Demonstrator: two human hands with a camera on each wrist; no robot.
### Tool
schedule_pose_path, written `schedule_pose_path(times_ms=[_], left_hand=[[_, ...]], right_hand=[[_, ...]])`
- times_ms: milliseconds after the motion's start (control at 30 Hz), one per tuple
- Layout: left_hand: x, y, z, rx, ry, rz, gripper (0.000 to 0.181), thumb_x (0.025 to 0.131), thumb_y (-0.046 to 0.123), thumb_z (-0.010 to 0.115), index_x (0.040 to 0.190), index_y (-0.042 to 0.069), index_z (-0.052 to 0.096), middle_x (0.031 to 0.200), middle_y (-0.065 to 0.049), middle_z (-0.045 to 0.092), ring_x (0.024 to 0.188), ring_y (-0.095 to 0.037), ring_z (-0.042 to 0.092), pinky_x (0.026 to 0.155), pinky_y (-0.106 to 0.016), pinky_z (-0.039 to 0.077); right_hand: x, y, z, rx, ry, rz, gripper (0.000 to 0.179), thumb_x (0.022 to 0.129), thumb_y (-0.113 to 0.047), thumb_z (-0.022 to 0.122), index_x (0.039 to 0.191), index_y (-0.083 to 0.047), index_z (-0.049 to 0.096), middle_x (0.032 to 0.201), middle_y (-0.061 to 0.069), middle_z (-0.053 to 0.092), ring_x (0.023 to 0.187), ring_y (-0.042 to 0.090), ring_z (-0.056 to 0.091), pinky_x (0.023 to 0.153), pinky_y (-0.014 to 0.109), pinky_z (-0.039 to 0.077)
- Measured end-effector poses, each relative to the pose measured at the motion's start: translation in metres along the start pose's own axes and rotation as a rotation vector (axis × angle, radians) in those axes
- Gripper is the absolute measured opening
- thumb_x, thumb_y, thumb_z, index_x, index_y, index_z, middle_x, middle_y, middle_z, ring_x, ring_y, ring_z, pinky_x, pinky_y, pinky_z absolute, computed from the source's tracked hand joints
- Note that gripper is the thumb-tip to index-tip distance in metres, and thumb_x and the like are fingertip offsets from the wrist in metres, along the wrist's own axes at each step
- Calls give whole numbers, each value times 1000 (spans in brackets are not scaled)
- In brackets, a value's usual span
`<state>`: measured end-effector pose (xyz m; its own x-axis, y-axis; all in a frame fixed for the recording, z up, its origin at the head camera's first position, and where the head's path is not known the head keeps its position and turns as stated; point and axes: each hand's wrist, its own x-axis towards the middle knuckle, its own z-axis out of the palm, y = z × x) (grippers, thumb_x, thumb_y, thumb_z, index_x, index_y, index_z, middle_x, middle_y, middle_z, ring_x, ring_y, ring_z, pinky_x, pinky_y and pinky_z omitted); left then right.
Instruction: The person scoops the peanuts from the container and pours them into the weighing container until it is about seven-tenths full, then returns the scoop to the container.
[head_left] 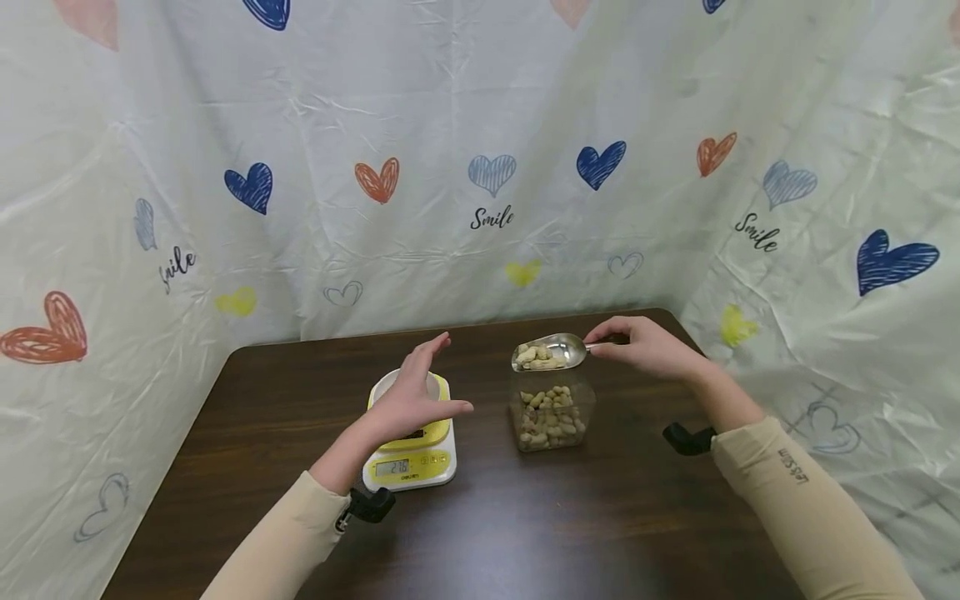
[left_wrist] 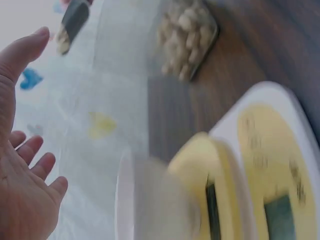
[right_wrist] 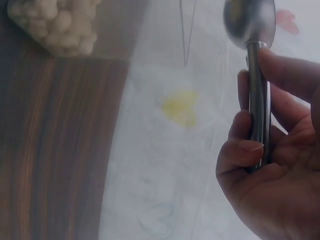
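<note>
My right hand (head_left: 641, 346) grips the handle of a metal scoop (head_left: 572, 350), fingers curled round it in the right wrist view. Several peanuts in their shells (head_left: 538, 358) lie in the scoop, which is held over a clear square container (head_left: 590, 408) part-filled with more peanuts (head_left: 551, 417). My left hand (head_left: 411, 400) hovers over the yellow and white kitchen scale (head_left: 442, 462), thumb and fingers spread, holding nothing. On the scale stands a white bowl (left_wrist: 150, 205), partly hidden by that hand in the head view. The scale's display (head_left: 392, 467) seems to read 216.
Everything stands on a dark brown wooden table (head_left: 540, 517). A white curtain (head_left: 420, 250) printed with hearts and "Smile" hangs behind it and along both sides. The container is to the right of the scale. Dark straps with cameras sit on both wrists.
</note>
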<state>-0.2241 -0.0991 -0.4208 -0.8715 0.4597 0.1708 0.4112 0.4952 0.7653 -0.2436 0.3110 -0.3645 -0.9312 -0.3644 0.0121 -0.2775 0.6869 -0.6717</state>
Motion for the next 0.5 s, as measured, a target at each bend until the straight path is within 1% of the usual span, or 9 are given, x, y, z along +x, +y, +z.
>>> schedule_pose_path(times_ms=[100, 267, 400, 500], left_hand=[[-9, -10, -17, 33, 24, -35, 111, 79, 58, 84, 164, 29, 19, 163, 6, 25, 150, -19, 20, 114, -55, 31], [-24, -28, -41, 46, 52, -100, 110, 79, 57, 85, 163, 28, 21, 165, 2, 22, 151, -23, 17, 113, -60, 31], [-33, -43, -53, 66, 68, -118, 111, 79, 54, 86, 164, 25, 20, 165, -3, 23, 151, -27, 16, 113, -61, 29], [-38, -52, -58, 77, 68, -134, 113, 79, 52, 86, 164, 22, 18, 165, -4, 22, 152, -28, 15, 113, -61, 28]], right_hand=[[3, -7, 6, 6, 0, 4, 32, 100, -43, 67, 123, -21, 71, 125, 2, 66, 113, 24, 61, 89, 46, 49], [9, -22, 16, 25, 7, 0, 31, 101, -41, 66, 124, -20, 71, 127, 3, 65, 117, 26, 59, 92, 48, 48], [16, -32, 23, 41, 10, -7, 31, 101, -39, 66, 124, -18, 71, 127, 4, 65, 117, 26, 59, 92, 47, 48], [22, -40, 29, 56, 9, -2, 30, 101, -39, 67, 123, -20, 71, 126, 3, 65, 115, 25, 60, 91, 47, 49]])
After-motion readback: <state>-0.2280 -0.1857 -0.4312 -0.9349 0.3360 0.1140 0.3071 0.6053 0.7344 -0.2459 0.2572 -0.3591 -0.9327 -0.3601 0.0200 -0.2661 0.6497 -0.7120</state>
